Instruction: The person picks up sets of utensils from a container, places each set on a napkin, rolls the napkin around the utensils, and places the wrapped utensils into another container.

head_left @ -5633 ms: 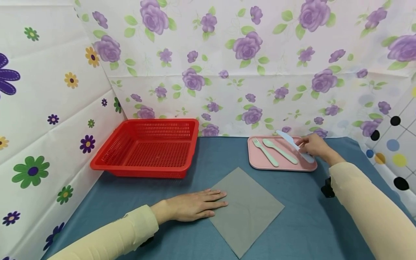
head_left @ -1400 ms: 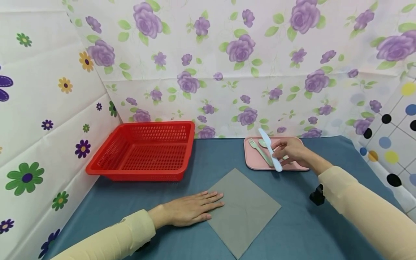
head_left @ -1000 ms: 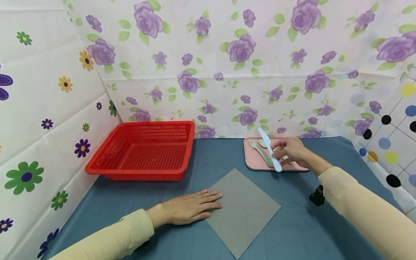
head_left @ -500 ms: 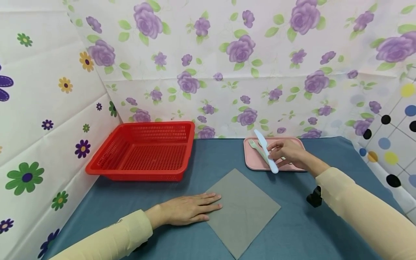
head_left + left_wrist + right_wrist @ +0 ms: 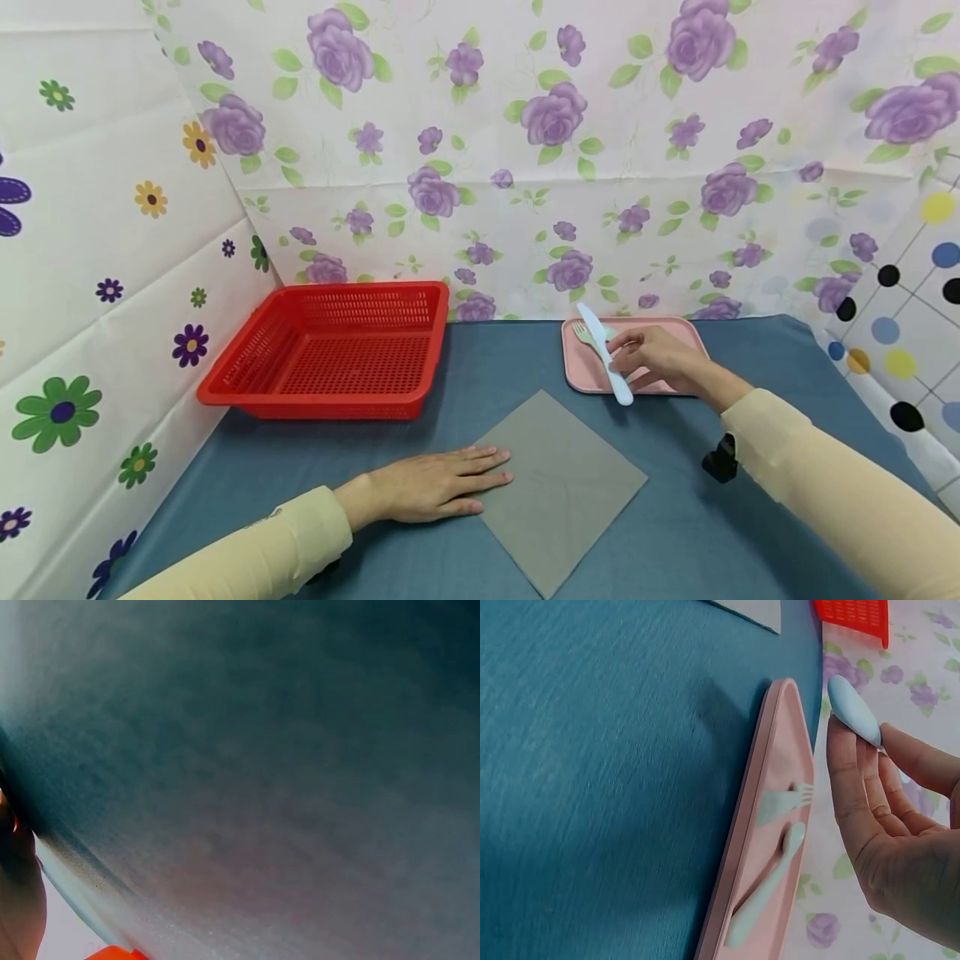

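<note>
My right hand (image 5: pixel 654 357) pinches a pale blue plastic knife (image 5: pixel 622 389) between thumb and fingertips, holding it above the pink tray (image 5: pixel 579 367). In the right wrist view, the knife (image 5: pixel 853 710) is raised well off the tray, seen nearly end-on. On the tray lie a mint-green fork (image 5: pixel 784 802) and a matching spoon (image 5: pixel 765 892), side by side. From the head, the knife and hand cover much of both. My left hand (image 5: pixel 431 485) lies flat, palm down, its fingertips on the left corner of a grey square cloth (image 5: pixel 562 492).
A red perforated plastic basket (image 5: pixel 315 400) stands at the back left. Blue fabric (image 5: pixel 495 358) covers the table. Flower-printed sheets (image 5: pixel 480 108) rise behind and along the sides. The left wrist view is mostly dark, blurred table fabric.
The right hand has lifted the knife from the tray's right side and carried it left over the spoon and fork, still drifting left in the last half second. The left hand stays put.
</note>
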Demonstrator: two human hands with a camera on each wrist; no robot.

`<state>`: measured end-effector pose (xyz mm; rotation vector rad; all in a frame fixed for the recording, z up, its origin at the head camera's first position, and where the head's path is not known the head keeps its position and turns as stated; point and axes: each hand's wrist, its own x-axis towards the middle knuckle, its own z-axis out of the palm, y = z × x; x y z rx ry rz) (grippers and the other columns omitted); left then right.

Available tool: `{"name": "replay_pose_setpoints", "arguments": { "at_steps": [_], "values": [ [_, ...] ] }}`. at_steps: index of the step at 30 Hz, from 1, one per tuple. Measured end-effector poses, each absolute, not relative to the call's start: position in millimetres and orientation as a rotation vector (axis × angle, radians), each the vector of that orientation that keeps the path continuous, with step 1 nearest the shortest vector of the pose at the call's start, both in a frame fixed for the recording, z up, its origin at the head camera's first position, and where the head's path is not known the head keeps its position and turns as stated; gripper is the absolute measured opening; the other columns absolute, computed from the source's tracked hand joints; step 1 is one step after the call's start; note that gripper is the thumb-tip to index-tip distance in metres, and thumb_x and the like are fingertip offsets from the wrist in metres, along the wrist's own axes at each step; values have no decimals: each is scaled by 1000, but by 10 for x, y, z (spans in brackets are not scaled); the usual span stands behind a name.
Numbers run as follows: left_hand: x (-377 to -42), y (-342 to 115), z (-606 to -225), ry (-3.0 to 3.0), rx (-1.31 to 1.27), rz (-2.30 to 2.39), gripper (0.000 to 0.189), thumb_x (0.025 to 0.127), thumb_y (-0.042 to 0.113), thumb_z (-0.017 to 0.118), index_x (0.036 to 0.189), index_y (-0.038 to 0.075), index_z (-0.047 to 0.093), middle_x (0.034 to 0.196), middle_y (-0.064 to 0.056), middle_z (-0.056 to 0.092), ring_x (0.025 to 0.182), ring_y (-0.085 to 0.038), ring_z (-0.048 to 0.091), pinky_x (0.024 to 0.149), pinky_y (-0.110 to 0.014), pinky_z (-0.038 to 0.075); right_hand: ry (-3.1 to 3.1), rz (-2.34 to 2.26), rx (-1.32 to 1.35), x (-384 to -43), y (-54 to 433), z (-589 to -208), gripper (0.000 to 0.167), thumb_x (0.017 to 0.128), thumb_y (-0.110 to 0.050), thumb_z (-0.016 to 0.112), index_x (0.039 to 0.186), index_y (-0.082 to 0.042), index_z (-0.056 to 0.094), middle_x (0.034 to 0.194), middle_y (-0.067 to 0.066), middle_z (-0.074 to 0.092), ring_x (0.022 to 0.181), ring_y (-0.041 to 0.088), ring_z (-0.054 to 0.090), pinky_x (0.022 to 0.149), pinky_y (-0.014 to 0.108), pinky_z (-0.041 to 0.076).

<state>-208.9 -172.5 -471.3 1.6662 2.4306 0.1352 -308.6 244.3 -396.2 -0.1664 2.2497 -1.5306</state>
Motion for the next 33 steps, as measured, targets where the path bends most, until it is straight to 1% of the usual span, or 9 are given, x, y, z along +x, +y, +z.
{"name": "replay_pose_setpoints", "arguments": {
  "at_steps": [7,13,20,26,33],
  "values": [
    [-2083,-1720,-4703,2422,1666,133,60,114,48,30,168,26,17,175,3,12,160,-14,11,127,-37,21,2233,-1510,-195,-3055,2345,-3939,41,100,-10,65,136,6,52,107,16,69,93,28,70,81,44,62],
    [-2072,-1721,-4709,2421,1651,136,59,114,48,31,168,27,17,174,3,12,160,-14,10,127,-36,20,2197,-1533,-189,-3029,2288,-3947,38,99,-9,68,131,6,54,100,14,68,86,26,68,77,41,62],
    [-2085,-1716,-4704,2425,1649,139,60,114,49,30,168,27,16,175,4,12,160,-13,10,127,-37,20,2188,-1559,-181,-2998,2225,-3968,40,98,-7,69,131,7,53,98,14,67,80,24,68,74,39,63],
    [-2081,-1716,-4692,2431,1654,135,60,114,49,30,168,27,17,174,3,13,160,-14,11,127,-37,21,2183,-1561,-184,-2974,2167,-3987,39,98,-7,69,130,8,53,97,14,66,80,25,67,74,40,63],
    [-2066,-1711,-4689,2433,1658,140,60,114,48,31,168,26,18,174,3,14,160,-14,12,127,-37,21,2193,-1563,-185,-2937,2116,-4005,40,98,-10,70,130,7,53,101,16,65,85,25,67,77,44,64]
  ]
}}
